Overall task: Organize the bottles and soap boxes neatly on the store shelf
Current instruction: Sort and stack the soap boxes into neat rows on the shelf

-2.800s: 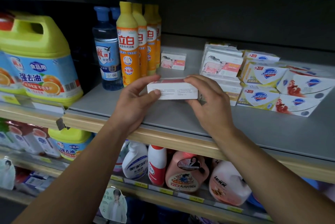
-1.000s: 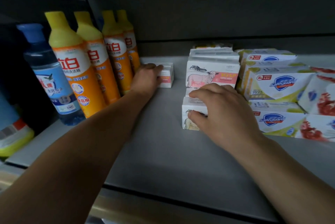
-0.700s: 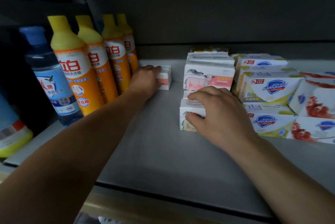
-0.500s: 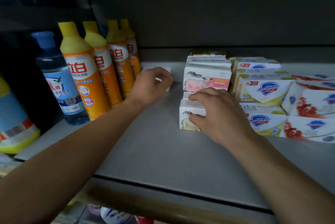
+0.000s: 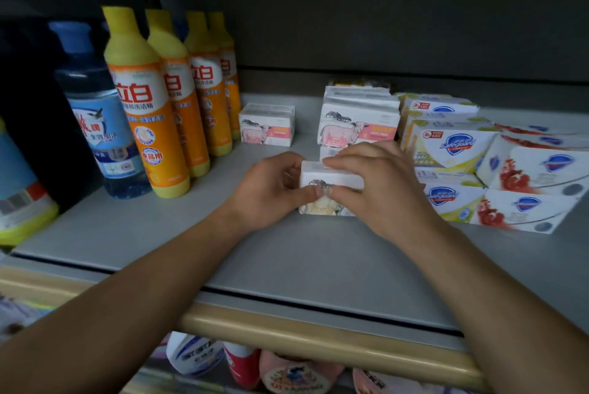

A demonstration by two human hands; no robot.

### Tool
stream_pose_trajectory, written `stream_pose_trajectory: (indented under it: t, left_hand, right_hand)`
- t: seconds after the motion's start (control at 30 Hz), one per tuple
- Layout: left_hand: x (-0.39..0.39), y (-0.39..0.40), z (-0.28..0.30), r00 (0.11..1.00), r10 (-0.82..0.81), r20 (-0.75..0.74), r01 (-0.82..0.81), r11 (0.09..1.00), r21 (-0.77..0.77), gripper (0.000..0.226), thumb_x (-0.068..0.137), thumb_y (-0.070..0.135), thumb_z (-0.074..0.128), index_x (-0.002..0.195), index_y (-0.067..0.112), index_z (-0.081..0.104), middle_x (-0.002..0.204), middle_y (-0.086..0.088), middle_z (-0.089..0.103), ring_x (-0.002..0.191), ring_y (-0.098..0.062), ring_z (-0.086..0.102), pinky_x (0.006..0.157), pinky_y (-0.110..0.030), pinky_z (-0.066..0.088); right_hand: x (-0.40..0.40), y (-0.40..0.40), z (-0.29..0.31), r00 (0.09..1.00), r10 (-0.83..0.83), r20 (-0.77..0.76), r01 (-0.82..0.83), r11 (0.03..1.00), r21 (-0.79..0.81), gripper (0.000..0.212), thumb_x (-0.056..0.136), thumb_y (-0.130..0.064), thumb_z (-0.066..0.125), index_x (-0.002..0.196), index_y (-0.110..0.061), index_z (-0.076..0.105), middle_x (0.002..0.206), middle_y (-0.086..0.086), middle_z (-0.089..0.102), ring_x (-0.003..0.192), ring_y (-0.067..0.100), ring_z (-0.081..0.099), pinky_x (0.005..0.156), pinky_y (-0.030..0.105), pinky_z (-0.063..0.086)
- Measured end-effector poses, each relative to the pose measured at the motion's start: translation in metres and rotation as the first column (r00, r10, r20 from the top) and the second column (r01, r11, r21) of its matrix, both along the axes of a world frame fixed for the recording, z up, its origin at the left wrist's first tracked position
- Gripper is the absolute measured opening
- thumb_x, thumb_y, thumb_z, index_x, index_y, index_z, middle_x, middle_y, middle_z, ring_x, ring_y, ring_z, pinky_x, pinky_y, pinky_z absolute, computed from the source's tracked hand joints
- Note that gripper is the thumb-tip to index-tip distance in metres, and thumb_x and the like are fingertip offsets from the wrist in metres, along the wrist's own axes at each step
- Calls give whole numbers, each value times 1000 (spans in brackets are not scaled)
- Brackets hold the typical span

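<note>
A small white soap box (image 5: 330, 181) with a sheep picture stands on the grey shelf (image 5: 287, 253), in front of a stack of like boxes (image 5: 358, 121). My left hand (image 5: 271, 192) grips its left end and my right hand (image 5: 379, 189) grips its top and right side; the thumbs meet on its front face. Another single sheep soap box (image 5: 267, 124) stands alone further back, beside the bottles. A row of yellow-capped orange detergent bottles (image 5: 146, 106) lines the left of the shelf, with a blue bottle (image 5: 95, 113) to their left.
Stacks of white and yellow Safeguard soap boxes (image 5: 497, 170) fill the shelf's right side. A large jug (image 5: 22, 202) stands at the far left. The wooden shelf edge (image 5: 318, 339) runs along the front, with bottles (image 5: 197, 358) on the shelf below.
My left hand let go of the lone soap box at the back and came to the front box. Both hands now hold that box, which my right hand held alone before.
</note>
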State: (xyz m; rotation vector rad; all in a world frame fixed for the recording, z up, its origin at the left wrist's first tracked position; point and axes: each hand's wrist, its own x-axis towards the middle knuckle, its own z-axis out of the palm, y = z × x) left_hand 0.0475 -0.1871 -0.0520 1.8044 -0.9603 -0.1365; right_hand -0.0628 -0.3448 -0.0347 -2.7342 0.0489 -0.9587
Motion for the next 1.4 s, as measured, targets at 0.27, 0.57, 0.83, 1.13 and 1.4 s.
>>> stream_pose_trajectory:
  t: [0.27, 0.57, 0.83, 1.13, 1.4]
  left_hand:
    - [10, 19, 17, 899, -153, -410, -22, 920, -392, 27, 79, 29, 71, 92, 5, 74, 90, -16, 75, 73, -21, 70, 52, -27, 55]
    - [14, 22, 19, 756, -443, -482, 123, 819, -561, 53, 74, 49, 75, 119, 22, 67, 103, -14, 70, 70, -20, 69, 55, -31, 58]
    - [1, 15, 17, 938, -131, -319, 47, 965, -256, 59, 82, 64, 59, 83, 5, 64, 56, -11, 59, 46, -26, 52, 57, -35, 48]
    - [8, 17, 20, 785, -334, -521, 106, 902, -418, 70, 66, 67, 62, 112, 14, 60, 75, -15, 67, 49, -24, 61, 51, -34, 56]
    - [11, 23, 23, 853, -320, -414, 62, 847, -528, 56, 83, 14, 62, 138, 11, 48, 98, -18, 72, 58, -20, 70, 47, -25, 56]
  right_hand:
    - [-10, 0, 10, 970, 237, 50, -241, 923, 299, 93, 68, -23, 82, 146, -39, 34, 137, -20, 35, 132, 8, 36, 102, 38, 46]
    - [-12, 3, 14, 966, 166, 199, -246, 825, 508, 51, 68, -42, 73, 117, -32, 64, 106, -14, 66, 97, 6, 65, 81, 25, 53]
    - [-17, -1, 26, 996, -41, -78, 88, 571, 816, 64, 71, -71, 37, 74, -17, 71, 52, 7, 63, 40, 12, 53, 40, 22, 41]
    - [-13, 3, 25, 979, 63, 193, -196, 537, 821, 20, 79, -36, 69, 97, -27, 72, 91, 3, 73, 67, 16, 68, 58, 29, 56]
    - [-11, 5, 10, 930, 309, 201, -362, 671, 647, 65, 78, -20, 76, 133, -42, 49, 127, -15, 59, 101, 9, 68, 84, 27, 56]
